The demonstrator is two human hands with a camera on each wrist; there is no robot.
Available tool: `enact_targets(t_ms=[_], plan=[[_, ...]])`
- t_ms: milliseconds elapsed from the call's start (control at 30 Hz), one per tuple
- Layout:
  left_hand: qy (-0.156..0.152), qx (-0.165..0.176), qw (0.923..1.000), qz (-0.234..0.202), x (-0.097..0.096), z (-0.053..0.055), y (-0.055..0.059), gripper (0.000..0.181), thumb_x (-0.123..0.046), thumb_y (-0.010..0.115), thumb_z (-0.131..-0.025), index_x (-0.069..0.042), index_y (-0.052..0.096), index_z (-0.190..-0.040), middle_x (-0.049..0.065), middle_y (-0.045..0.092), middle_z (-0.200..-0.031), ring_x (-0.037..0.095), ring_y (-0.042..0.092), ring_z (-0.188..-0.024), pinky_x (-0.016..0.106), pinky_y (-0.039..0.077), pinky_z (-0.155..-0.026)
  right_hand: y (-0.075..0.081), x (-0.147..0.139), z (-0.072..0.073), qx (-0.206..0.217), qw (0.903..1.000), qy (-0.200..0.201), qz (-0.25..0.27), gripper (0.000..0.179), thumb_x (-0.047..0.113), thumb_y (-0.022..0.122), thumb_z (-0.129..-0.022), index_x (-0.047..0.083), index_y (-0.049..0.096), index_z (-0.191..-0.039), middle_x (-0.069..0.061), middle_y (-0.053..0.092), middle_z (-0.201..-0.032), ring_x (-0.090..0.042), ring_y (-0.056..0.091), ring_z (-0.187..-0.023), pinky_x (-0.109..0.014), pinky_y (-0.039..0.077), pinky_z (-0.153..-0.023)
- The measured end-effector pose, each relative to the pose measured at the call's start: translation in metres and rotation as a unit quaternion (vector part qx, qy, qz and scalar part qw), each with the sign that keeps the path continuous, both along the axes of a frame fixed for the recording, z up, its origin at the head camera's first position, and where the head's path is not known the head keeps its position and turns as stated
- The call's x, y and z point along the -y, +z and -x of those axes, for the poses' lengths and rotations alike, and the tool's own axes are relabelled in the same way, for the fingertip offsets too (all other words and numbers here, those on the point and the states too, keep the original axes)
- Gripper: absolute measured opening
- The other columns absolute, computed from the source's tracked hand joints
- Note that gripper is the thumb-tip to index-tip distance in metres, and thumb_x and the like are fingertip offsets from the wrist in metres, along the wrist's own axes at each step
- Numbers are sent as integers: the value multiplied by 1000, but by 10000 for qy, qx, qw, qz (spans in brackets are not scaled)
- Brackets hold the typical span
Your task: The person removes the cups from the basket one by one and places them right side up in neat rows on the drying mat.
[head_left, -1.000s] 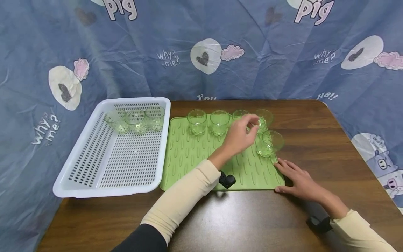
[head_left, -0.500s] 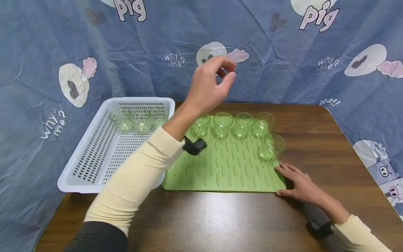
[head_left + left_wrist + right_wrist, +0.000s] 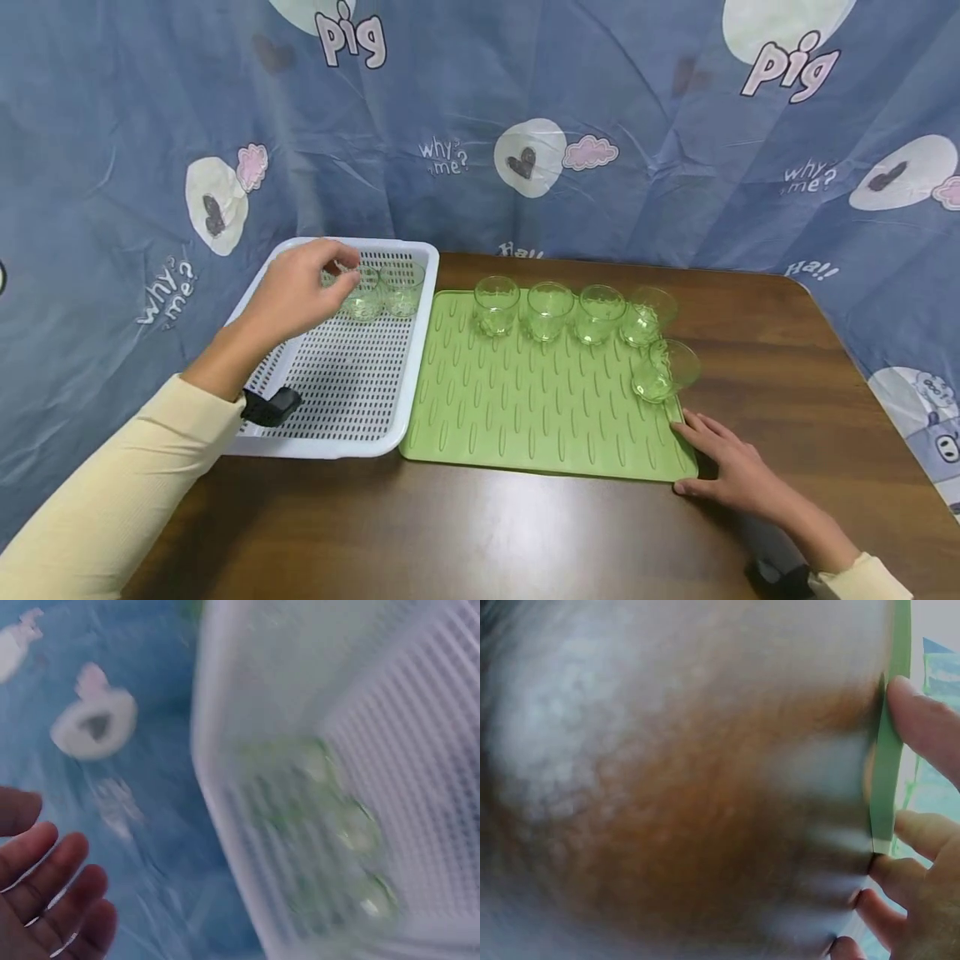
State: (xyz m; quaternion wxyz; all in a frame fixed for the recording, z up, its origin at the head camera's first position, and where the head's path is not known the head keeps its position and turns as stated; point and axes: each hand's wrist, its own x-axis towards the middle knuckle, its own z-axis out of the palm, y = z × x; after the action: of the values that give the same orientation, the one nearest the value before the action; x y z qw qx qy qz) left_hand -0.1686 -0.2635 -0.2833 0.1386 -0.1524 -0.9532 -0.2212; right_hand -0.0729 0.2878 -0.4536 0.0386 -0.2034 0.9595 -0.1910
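Note:
My left hand (image 3: 300,287) hovers over the far left part of a white perforated plastic basket (image 3: 420,354), fingers loosely curved and holding nothing. Green-tinted glasses (image 3: 401,292) stand in a row along the basket's far wall; the hand hides part of that row in the head view. Three glasses (image 3: 358,829) show there in the left wrist view, blurred. My right hand (image 3: 726,467) rests at the right edge of a green ridged mat (image 3: 517,417), its thumb and fingertips touching that edge. Several similar glasses (image 3: 550,312) stand along the mat's far side, and one glass (image 3: 663,372) is nearer its right edge.
Basket and mat lie side by side on a brown wooden table (image 3: 480,533), the basket on the left. A blue printed cloth (image 3: 420,100) hangs behind the table and around its sides.
My left hand has moved from over the glasses on the mat, up and leftward, to above the basket. My right hand keeps its place at the mat's edge. The head view has shifted slightly.

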Motion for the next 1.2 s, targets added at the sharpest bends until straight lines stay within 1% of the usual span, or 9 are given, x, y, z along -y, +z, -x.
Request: enact_targets(t_ms=[100, 300, 467, 567, 667, 767, 867, 967, 1200], plan=[[286, 391, 9983, 310, 22, 4, -11, 34, -16, 62, -93, 1, 63, -122, 24, 64, -122, 40, 62, -106, 57, 49, -89, -6, -1, -1, -245, 9997, 17, 34, 84, 37, 87, -69, 4, 54, -139, -27, 47, -147, -46, 42, -131, -75, 41, -85], [701, 996, 9906, 629, 49, 27, -28, 56, -17, 65, -89, 9, 49, -136, 34, 50, -138, 51, 46, -127, 65, 37, -105, -10, -4, -2, -486, 9987, 97, 89, 83, 37, 88, -68, 6, 55, -138, -25, 50, -146, -43, 43, -129, -74, 43, -83], [1086, 1346, 9832, 591, 62, 51, -46, 67, -15, 64, -88, 12, 37, -143, 38, 37, -145, 56, 33, -134, 68, 29, -111, -9, -6, 0, -478, 9986, 99, 210, 83, 36, 88, -69, 7, 55, -140, -25, 49, -146, -35, 41, -134, -73, 42, -86], [1295, 1508, 9784, 571, 67, 64, -59, 70, -11, 63, -88, 13, 32, -145, 40, 32, -147, 56, 31, -135, 68, 30, -111, -8, -6, 1, -354, 9990, 97, 236, 84, 36, 87, -70, 7, 53, -141, -26, 48, -148, -38, 40, -134, -75, 40, -88], [1500, 1486, 9749, 703, 67, 73, -70, 69, -10, 60, -88, 13, 31, -146, 39, 33, -146, 56, 33, -134, 67, 33, -111, -10, -8, 0, -368, 9990, 98, 223, 84, 39, 86, -71, 9, 53, -142, -25, 47, -149, -31, 36, -141, -76, 40, -87], [1626, 1311, 9694, 1288, 64, 78, -80, 65, -16, 60, -90, 11, 36, -143, 37, 40, -143, 55, 36, -133, 65, 35, -110, -15, -11, -6, -531, 9983, 87, 218, 83, 40, 86, -70, 11, 54, -141, -17, 47, -152, 3, 15, -149, -75, 41, -83], [1739, 1280, 9574, 1918, 62, 79, -87, 63, -24, 60, -91, 11, 40, -140, 35, 46, -138, 54, 37, -131, 65, 35, -107, -18, -14, -10, -658, 9975, 65, 234, 83, 40, 86, -70, 14, 54, -142, -6, 44, -156, 28, -2, -132, -73, 42, -81], [1815, 1454, 9487, 2141, 65, 79, -90, 64, -27, 60, -93, 12, 39, -139, 36, 47, -136, 54, 34, -131, 65, 34, -104, -18, -15, -10, -688, 9974, 60, 208, 83, 40, 86, -70, 16, 53, -143, -3, 42, -157, 28, -3, -132, -74, 42, -81], [1739, 1793, 9410, 2282, 70, 83, -84, 76, -30, 62, -93, 13, 29, -147, 38, 40, -142, 57, 28, -135, 68, 29, -109, -17, -11, -4, -743, 9970, 101, 194, 82, 41, 85, -71, 16, 53, -143, -8, 45, -155, 28, -4, -131, -72, 44, -82]])
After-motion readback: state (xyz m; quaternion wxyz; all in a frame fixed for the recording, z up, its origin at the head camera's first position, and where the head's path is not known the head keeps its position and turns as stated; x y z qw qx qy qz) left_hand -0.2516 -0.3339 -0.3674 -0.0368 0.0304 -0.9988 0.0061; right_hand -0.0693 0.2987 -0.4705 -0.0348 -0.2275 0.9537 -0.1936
